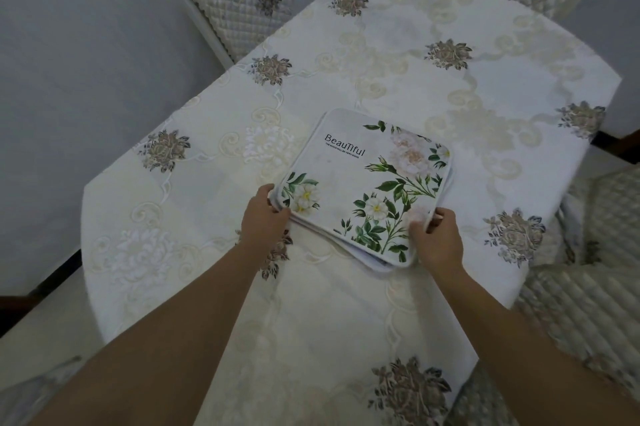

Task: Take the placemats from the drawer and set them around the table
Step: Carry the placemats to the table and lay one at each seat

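Lying near the table's (381, 304) centre, the stack of placemats (360, 183) looks soft, light and floppy. The left hand (265, 217) grips its 8 o'clock corner; the right hand (438, 238) pinches the top mat's 5 o'clock edge, probably the best place to peel one off.

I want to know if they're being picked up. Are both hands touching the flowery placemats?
Touching. The head view shows the left hand gripping the near-left corner of the placemat stack, and the right hand pinching its near-right edge.
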Tool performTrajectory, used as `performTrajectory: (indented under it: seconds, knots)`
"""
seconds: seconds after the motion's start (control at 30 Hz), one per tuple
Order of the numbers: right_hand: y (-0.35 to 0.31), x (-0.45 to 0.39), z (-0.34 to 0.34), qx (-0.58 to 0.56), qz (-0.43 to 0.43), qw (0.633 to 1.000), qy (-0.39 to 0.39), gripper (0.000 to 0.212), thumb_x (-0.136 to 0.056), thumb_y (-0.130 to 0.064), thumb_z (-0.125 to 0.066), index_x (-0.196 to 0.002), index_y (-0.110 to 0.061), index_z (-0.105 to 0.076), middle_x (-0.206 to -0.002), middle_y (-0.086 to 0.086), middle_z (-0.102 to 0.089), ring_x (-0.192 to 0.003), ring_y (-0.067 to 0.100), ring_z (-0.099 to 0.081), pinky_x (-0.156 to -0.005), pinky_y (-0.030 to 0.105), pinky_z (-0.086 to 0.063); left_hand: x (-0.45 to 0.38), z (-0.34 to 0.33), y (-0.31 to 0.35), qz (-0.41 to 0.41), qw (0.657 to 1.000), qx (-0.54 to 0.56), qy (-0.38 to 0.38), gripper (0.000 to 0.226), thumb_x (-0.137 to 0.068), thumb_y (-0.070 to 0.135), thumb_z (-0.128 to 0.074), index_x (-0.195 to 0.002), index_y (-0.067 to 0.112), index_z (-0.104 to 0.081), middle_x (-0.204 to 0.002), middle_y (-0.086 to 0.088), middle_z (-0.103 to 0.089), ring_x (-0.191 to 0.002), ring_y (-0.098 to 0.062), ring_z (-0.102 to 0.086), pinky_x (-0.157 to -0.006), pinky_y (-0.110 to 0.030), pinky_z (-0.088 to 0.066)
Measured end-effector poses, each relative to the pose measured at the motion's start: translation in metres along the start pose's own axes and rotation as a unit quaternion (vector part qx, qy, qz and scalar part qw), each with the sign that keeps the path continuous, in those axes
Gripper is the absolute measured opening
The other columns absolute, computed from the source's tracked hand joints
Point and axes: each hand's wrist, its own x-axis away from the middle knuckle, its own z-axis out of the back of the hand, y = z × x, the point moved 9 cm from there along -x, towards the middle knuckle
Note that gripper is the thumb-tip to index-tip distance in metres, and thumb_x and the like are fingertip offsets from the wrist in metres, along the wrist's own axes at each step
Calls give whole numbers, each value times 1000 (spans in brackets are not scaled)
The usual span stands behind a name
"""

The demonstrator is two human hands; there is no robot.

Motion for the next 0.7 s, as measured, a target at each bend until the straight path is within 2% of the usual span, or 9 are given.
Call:
performTrajectory:
  seconds: [0.07, 0.13, 0.2, 0.3, 0.4, 0.47, 0.53, 0.6, 0.7]
  knots:
    - [3, 6, -1, 4, 0, 1000, -1, 33, -87, -24, -65, -113, -12, -48, -95, 0, -59, -80, 20, -56, -70, 29, -39, 0, 1, 5, -24, 998, -59, 8, 43, -84, 25, -68, -125, 22, -56, -113, -7, -60, -90, -22, -65, -77, -37, -54]
    - [5, 10, -1, 3, 1, 1000, 4, 31, -86, -24, -67, -108, -12, -48, -91, 0, -59, -80, 22, -57, -71, 31, -41, 3, 5, 8, -12, 997, -70, 35, 38, -87, 27, -67, -123, 22, -58, -120, -6, -52, -91, -21, -61, -78, -31, -47]
    - [6, 12, 2, 2, 3, 1000, 10, 31, -85, -25, -68, -105, -13, -48, -89, -1, -59, -80, 22, -59, -71, 31, -42, 5, 8, 11, -5, 996, -75, 57, 35, -88, 28, -65, -122, 20, -60, -120, -7, -49, -94, -23, -60, -78, -29, -41]
    - [5, 13, 7, 3, 16, 1000, 24, 29, -85, -25, -69, -102, -16, -48, -88, -2, -59, -78, 20, -59, -70, 30, -41, 4, 5, 15, -13, 996, -73, 48, 36, -87, 28, -66, -120, 16, -60, -109, -5, -59, -91, -22, -62, -77, -29, -43]
    - [4, 16, 8, 14, 18, 1000, 12, 24, -87, -26, -67, -98, -15, -49, -83, -4, -57, -76, 19, -57, -68, 29, -38, 3, 1, 8, 19, 999, -14, 34, 26, -86, 25, -69, -109, 15, -60, -94, -2, -66, -82, -21, -63, -75, -32, -49]
    - [3, 19, 7, 22, 19, 1000, -3, 21, -89, -29, -65, -96, -14, -52, -81, -5, -57, -76, 18, -56, -68, 28, -37, 5, 1, 5, 45, 997, 53, 39, 13, -86, 22, -70, -93, 16, -60, -89, -10, -69, -79, -28, -66, -78, -43, -57]
    - [1, 22, 10, 24, 30, 999, -7, 19, -90, -29, -64, -94, -15, -52, -82, -4, -60, -77, 18, -57, -68, 28, -37, 8, 2, 5, 60, 993, 94, 43, 10, -88, 18, -68, -87, 10, -63, -89, -19, -69, -74, -29, -65, -77, -50, -58]
    - [-3, 27, 13, 20, 43, 999, -5, 17, -91, -28, -63, -94, -16, -51, -82, -4, -59, -75, 17, -56, -66, 27, -36, 14, 4, 8, 60, 991, 113, 40, 12, -89, 15, -65, -93, 3, -63, -90, -20, -70, -72, -27, -68, -70, -48, -60]
    - [-11, 39, 17, 4, 75, 997, 2, 17, -92, -27, -62, -95, -14, -51, -81, -5, -57, -73, 15, -55, -58, 24, -35, 31, 13, 16, 39, 988, 143, 36, 11, -93, 11, -60, -98, 2, -61, -88, -17, -70, -69, -23, -72, -54, -34, -57]
